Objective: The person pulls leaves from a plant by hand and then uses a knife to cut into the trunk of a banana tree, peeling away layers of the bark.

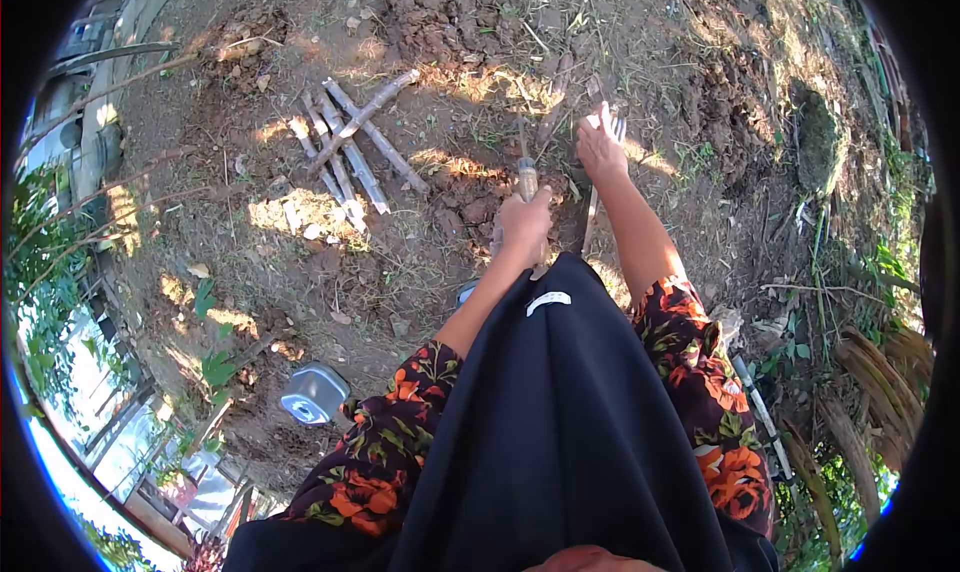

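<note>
My left hand (524,224) is closed around the lower part of a tool with a light brown handle (527,177), its thin dark end pointing away from me toward the soil. To its right, my right hand (601,152) reaches a little farther forward, fingers bent and closed on a stick (590,217) that runs back toward my lap. On the ground to the left lies a loose pile of cut sticks (350,142), several of them crossing one another.
A clear plastic container (315,394) stands on the soil at lower left. A mossy stone (818,137) lies at right. Broken clods (440,27) are at the far side, leafy plants (215,372) at left, and dry stalks (880,382) at lower right.
</note>
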The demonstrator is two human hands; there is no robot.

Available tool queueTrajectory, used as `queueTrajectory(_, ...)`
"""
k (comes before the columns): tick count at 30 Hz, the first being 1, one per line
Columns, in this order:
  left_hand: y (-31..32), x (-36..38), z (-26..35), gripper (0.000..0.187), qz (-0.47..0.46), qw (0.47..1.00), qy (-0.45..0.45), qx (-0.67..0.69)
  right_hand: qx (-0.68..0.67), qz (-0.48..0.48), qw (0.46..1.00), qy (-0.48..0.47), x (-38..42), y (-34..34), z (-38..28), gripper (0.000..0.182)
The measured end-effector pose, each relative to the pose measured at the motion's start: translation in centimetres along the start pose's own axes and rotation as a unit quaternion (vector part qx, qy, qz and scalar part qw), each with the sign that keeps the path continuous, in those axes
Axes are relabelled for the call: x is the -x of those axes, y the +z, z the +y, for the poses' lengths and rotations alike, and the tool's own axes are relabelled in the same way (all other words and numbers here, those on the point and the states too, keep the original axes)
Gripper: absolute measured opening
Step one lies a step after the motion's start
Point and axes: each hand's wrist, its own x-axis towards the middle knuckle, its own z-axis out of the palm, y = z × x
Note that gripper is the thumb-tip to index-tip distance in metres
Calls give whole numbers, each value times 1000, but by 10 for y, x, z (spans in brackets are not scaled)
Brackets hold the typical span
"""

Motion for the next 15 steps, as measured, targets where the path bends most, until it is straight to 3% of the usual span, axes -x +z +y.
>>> queueTrajectory(1,-1,4,3,19,-16,1000,8,21,-2,-6,1000,5,3,5,5,29)
queueTrajectory(4,-4,18,11,18,3,999,-1,32,-211,-72,970,96,16,15,27,23)
queueTrajectory(5,-4,26,14,18,11,998,-4,60,-212,-76,969,105,31,9,35,23)
queueTrajectory(7,-5,40,18,17,4,998,1,56,-236,-153,954,106,72,-19,54,25)
queueTrajectory(8,-7,51,20,17,4,998,0,65,-260,-171,950,24,99,-36,74,29)
queueTrajectory(12,-13,97,29,18,-6,999,-5,48,-396,-164,899,95,181,-30,93,28)
queueTrajectory(14,-11,125,39,16,5,1000,-21,-14,-570,-136,779,223,227,-17,85,30)
queueTrajectory(15,-11,126,26,16,-18,999,-9,-30,-640,-149,720,223,260,-17,80,30)
